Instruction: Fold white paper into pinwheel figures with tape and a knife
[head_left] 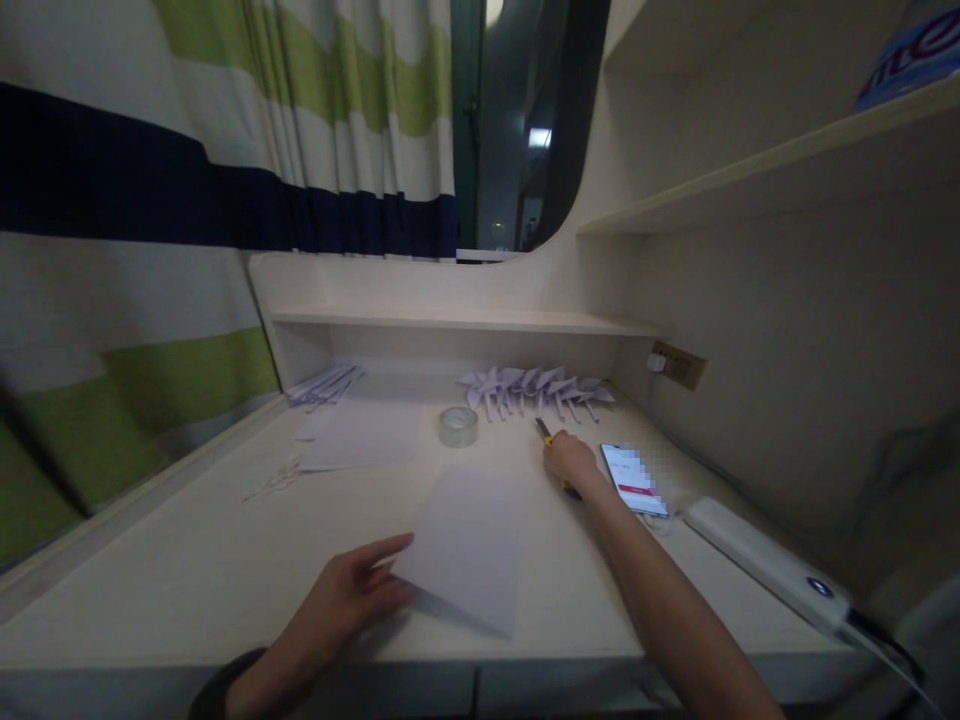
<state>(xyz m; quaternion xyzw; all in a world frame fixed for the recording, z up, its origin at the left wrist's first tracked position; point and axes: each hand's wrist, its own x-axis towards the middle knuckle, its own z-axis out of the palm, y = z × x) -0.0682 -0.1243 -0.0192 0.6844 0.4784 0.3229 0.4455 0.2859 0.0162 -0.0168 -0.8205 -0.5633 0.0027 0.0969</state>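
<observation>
Near the desk's front edge, my left hand (360, 590) grips the left corner of a white sheet of paper (472, 550), whose near edge is raised off the desk. My right hand (570, 458) is closed over a utility knife (544, 432) with yellow and dark parts; its front end points away from me and most of its handle is hidden under the fingers. A roll of clear tape (458, 427) lies beyond the sheet. Behind it are several folded paper pinwheels (525, 388) in a row.
At the back left lie rolled or folded paper sticks (324, 384) and a stack of paper (367, 430), with thin scraps (274, 478) beside it. To the right are a lit phone (628, 480), a long white device (765, 565) with a cable, and a wall socket (679, 365). Shelves overhang the desk.
</observation>
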